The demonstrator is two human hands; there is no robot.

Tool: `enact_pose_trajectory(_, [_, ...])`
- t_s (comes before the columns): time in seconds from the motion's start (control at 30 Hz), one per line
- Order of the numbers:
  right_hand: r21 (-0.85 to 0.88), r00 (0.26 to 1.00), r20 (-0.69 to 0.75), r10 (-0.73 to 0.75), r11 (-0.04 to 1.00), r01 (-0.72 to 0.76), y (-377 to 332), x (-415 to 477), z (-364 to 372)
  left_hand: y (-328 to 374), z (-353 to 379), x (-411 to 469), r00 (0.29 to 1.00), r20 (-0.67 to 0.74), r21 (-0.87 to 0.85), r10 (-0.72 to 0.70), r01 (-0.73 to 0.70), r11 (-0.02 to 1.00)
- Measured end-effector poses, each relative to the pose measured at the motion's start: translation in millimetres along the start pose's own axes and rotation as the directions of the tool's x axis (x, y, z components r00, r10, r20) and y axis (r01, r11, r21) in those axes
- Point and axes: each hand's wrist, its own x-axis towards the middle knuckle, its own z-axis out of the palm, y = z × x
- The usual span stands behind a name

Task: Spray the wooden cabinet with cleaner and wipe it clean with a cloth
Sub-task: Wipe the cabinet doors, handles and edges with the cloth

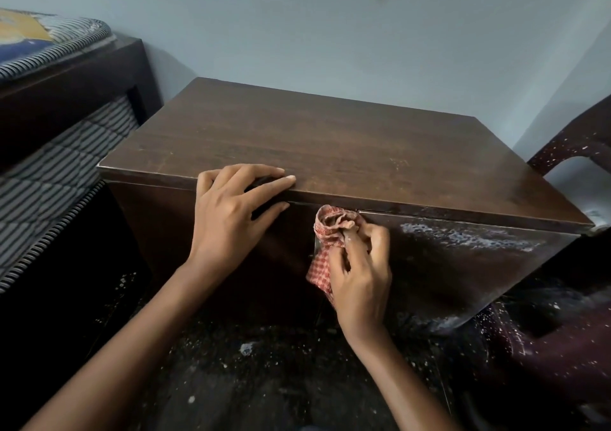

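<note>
The fingers (350, 242) of the right hand (360, 275) are curled tight round a bunched red-checked cloth (334, 224), pressing its crumpled head against the front of the wooden cabinet (330, 146), just under the top edge where the seam between the two doors meets it; a loose tail of the cloth hangs down beside the palm. The left hand (231, 212) lies over the same front edge of the cabinet, further to the left and apart from the cloth, holding nothing; its fingers are long and slightly spread, some resting on the top board and one lying along the front face just below the rim. On the cabinet's right door, near its top, runs a streak of white foam (469, 237). Both bare forearms reach in from below. Left of the cabinet stands a dark bed frame (72, 87) with a striped mattress (39, 199). At the cabinet's right corner stands a dark speckled chair (568, 146). A dark speckled floor (264, 381) lies in front of the cabinet, and a pale blue wall (297, 17) rises behind it.
</note>
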Motion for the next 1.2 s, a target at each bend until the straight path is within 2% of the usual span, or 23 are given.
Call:
enact_pose_trajectory(0.1, [-0.053, 0.993, 0.107, 0.057, 0.997, -0.052, 10.2, -30.9, 8.8, -1.1, 0.0, 0.8, 1.000, -0.021, -0.017, -0.004, 0.003, 1.000])
enact_pose_trajectory(0.17, [-0.056, 0.964, 0.234, 0.130, 0.991, -0.120, 20.0, -58.0, 17.5, -2.9, -1.5, 2.1, 1.000, -0.013, -0.032, -0.009, 0.008, 0.999])
enact_pose_trajectory(0.23, [-0.036, 0.936, 0.293, 0.194, 0.981, -0.192, 23.4, -72.6, 22.9, -5.3, -3.9, 3.3, 1.000, 0.003, -0.053, -0.005, 0.005, 0.999])
enact_pose_trajectory(0.33, [0.074, 0.960, 0.157, 0.232, 0.966, -0.246, 14.1, -57.9, 17.9, -10.7, -8.5, 3.8, 0.999, 0.027, -0.075, 0.030, -0.028, 0.997])
enact_pose_trajectory(0.43, [0.140, 0.980, -0.012, 0.197, 0.971, -0.194, 1.1, -27.7, 5.8, -14.8, -10.9, 4.0, 0.997, 0.065, -0.090, 0.035, -0.029, 0.996])
enact_pose_trajectory(0.67, [0.018, 0.983, 0.084, 0.163, 0.986, -0.165, -2.2, -28.2, 5.7, -17.0, -14.5, 5.9, 0.993, 0.115, -0.116, -0.004, 0.017, 0.993])
enact_pose_trajectory(0.77, [0.024, 0.994, 0.054, 0.097, 0.995, -0.099, -11.6, -1.8, -6.3, -21.1, -20.7, 12.5, 0.982, 0.184, -0.108, 0.045, -0.025, 0.994])
enact_pose_trajectory(0.87, [-0.047, 0.984, 0.177, -0.015, 0.999, 0.024, -25.2, 20.4, -8.9, -28.0, -25.4, 13.7, 0.980, 0.188, -0.060, 0.063, -0.052, 0.997])
enact_pose_trajectory(0.93, [-0.043, 0.956, 0.272, -0.108, 0.991, 0.124, -37.5, 27.0, -6.6, -32.0, -27.6, 11.3, 0.988, 0.155, -0.034, 0.016, -0.011, 0.999])
enact_pose_trajectory(1.0, [-0.043, 0.938, 0.272, -0.213, 0.972, 0.233, -53.7, 31.5, -2.3, -35.8, -29.0, 8.7, 0.989, 0.143, -0.056, -0.023, 0.032, 0.998])
enact_pose_trajectory(1.1, [-0.054, 0.846, 0.336, -0.413, 0.889, 0.455, -69.4, 34.2, 10.8, -40.9, -29.0, 6.0, 0.988, 0.148, -0.096, -0.042, 0.057, 0.994])
enact_pose_trajectory(1.17, [-0.029, 0.813, 0.391, -0.432, 0.877, 0.480, -62.4, 35.8, 11.0, -42.1, -29.2, 5.7, 0.989, 0.141, -0.106, -0.052, 0.067, 0.992])
enact_pose_trajectory(1.2, [-0.006, 0.827, 0.385, -0.410, 0.895, 0.447, -55.8, 37.0, 4.4, -42.0, -29.6, 5.8, 0.989, 0.136, -0.106, -0.057, 0.072, 0.992])
